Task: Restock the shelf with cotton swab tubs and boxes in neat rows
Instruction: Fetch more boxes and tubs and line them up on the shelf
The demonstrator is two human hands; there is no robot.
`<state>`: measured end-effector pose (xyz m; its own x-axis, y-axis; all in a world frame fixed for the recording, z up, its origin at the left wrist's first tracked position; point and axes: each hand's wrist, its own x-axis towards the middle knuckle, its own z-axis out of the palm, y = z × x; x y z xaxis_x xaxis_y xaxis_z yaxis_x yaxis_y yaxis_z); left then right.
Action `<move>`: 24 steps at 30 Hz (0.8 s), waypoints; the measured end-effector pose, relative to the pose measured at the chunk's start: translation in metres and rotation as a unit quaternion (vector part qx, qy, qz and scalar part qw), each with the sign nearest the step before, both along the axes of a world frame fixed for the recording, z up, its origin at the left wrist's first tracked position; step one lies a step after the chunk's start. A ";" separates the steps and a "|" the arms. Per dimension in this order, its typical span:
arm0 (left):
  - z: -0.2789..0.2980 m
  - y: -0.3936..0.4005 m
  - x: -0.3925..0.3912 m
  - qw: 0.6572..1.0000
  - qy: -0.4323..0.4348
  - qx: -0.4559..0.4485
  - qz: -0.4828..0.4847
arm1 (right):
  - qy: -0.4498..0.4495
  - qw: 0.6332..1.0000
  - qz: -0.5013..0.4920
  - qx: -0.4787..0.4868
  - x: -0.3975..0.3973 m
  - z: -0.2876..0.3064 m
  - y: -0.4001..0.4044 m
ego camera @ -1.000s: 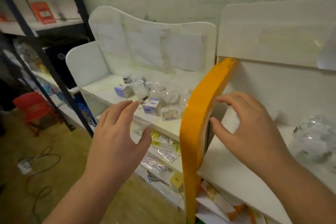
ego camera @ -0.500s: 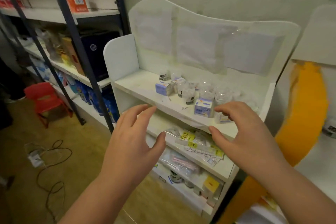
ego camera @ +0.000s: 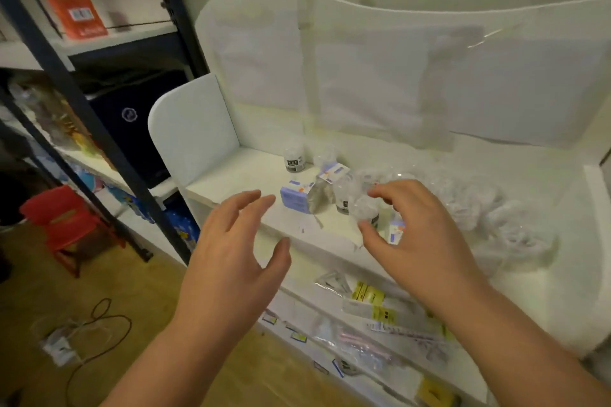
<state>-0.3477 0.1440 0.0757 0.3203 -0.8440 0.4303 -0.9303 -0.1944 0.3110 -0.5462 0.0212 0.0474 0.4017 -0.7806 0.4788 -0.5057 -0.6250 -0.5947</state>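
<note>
Two hands hover over the top shelf [ego camera: 231, 172] of the white display unit, and neither holds anything. Your left hand [ego camera: 231, 261] is spread, fingers loosely fanned and thumb out, just short of the shelf's front edge and near the purple-and-white box [ego camera: 296, 196] that lies on its side. Your right hand [ego camera: 416, 241] is cupped with fingers and thumb apart, poised over the nearest clear tub [ego camera: 365, 208]; whether a fingertip already touches it is hard to tell. That opening looks sized to close around a tub, so you seem about to start picking.

Stock sits in a loose cluster at the middle of the shelf rather than in rows. A second box [ego camera: 334, 172] tilts against the first, one dark-labelled tub [ego camera: 294, 158] stands upright nearer the back, and a heap of clear tubs [ego camera: 479, 208] sprawls to your right, some apparently tipped over. Bare shelf lies to the left, beside the side panel [ego camera: 195, 132], which is probably where a row can begin.

Very little of the tidying looks done. The clear tubs are light and smooth, so a careless sweep could knock neighbours over the front edge onto the lower shelf [ego camera: 380, 304] of packets. Take the front items first.
</note>
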 end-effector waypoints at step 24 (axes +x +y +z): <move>-0.099 -0.305 0.201 0.969 0.063 0.047 -0.234 | 0.089 0.974 -0.203 0.034 0.153 -0.034 -0.103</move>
<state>-0.1470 -0.1608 -0.0232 -0.0617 -0.9429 0.3272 -0.8797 0.2063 0.4286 -0.3928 -0.0817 0.0130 0.1247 -0.9205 0.3704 -0.8024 -0.3131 -0.5081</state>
